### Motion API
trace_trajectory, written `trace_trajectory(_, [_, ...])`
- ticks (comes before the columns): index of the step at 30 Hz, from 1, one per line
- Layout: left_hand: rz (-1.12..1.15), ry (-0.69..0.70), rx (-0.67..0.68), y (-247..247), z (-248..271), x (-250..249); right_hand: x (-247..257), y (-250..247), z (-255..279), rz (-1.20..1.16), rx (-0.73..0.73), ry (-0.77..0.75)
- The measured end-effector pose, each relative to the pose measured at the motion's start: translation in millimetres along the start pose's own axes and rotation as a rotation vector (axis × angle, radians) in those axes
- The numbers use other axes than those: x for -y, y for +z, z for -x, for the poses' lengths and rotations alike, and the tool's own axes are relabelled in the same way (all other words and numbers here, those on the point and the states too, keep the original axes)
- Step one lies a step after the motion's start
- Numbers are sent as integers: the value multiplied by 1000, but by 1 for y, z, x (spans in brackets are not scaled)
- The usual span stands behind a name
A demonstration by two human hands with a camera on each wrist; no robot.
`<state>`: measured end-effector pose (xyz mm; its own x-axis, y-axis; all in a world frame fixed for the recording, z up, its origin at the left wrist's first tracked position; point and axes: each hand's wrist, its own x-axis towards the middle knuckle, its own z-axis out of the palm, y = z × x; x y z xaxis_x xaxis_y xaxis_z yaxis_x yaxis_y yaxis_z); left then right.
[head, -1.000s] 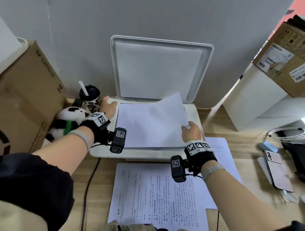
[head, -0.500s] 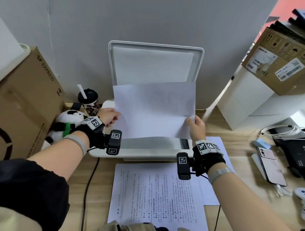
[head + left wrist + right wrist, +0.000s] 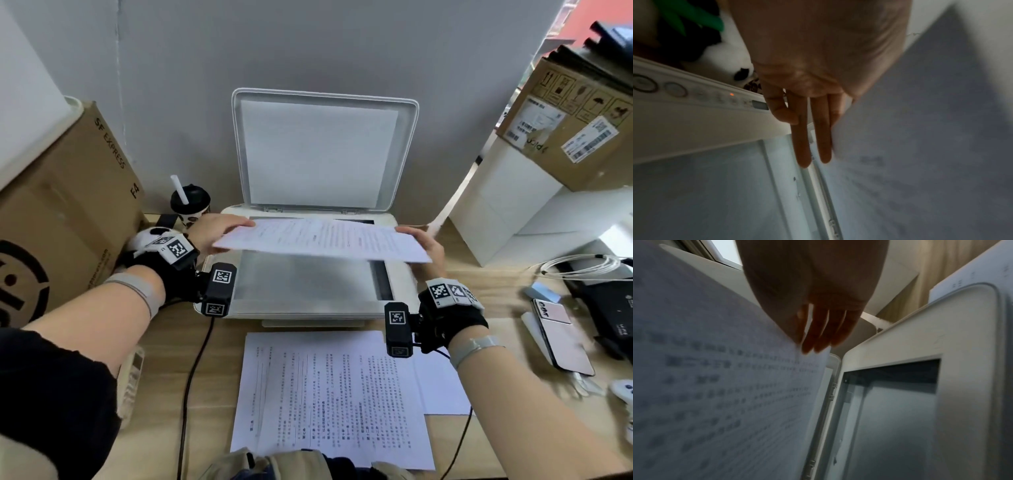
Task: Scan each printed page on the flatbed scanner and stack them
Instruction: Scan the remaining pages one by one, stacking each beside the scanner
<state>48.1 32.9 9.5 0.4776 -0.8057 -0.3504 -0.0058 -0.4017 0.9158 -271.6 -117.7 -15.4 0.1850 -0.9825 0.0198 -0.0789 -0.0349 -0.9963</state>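
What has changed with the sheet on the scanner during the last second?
Both hands, left and right, lifted the sheet off the glass and turned it printed side up. The lid stayed open; the pages on the desk did not move.

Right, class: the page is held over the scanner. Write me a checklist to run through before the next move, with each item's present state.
1. Scanner lid open: ok.
2. Glass clear of paper: ok.
3. Held page gripped by left hand and right hand: ok.
4. Page held printed side up: ok.
5. Printed pile on the desk, ready for stacking: ok.
6. This page already scanned: cannot tell.
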Motion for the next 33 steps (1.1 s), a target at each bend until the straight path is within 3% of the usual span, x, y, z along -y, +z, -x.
trace_trajectory(3, [-158,-51,34,3,3,20,-8,-4,8,74,72,73])
trace_trajectory(9, [-404,-105,-20,16,4,49,-35,-3,27,299,94,258])
trace_trajectory(21, [-286,-182,-141,21,-1,74,-33,-27,43,635,452,461])
trace_trajectory(23, [-175,-156,-173,29,4,73,-36,-31,43,615,398,415])
trace_trajectory(26, [122,-181,-123,42,16,63,-44,-41,46,413,167,343])
trace_trajectory(33, [2,-285,338,66,48,47,-81,-86,56,-58,-371,468])
